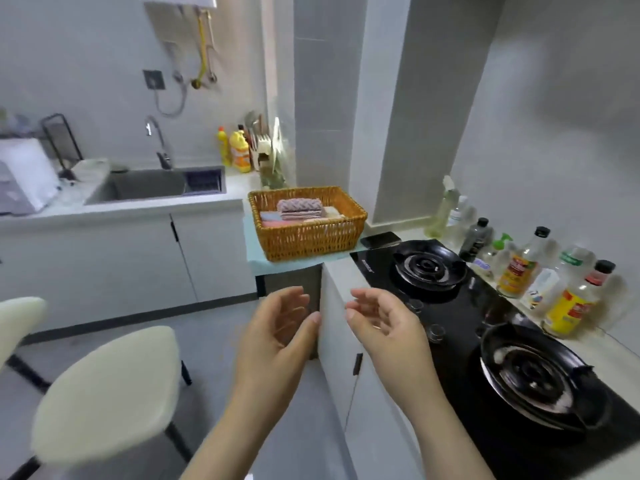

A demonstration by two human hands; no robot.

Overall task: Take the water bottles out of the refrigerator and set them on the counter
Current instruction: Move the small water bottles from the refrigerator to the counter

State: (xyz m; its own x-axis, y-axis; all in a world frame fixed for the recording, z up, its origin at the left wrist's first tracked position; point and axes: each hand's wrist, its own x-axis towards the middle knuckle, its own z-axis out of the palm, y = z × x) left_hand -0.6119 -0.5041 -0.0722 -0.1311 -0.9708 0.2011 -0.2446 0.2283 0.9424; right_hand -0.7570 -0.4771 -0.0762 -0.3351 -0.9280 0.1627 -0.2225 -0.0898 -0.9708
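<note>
Nearest, our left hand (277,327) and right hand (384,323) hover empty, palms facing, fingers loosely spread. Beyond, one black glass hob (460,310) with two burners (427,265) sits in the white counter (341,277). Clear plastic bottles (519,265) line its wall side; we cannot tell which hold water. Farthest: one woven wicker basket (308,237).

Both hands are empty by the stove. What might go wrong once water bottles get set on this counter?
Free space looks scarce: the stove fills most of the counter, so bottles may end up on a burner. The crowded condiment bottles by the wall could be knocked over.
</note>
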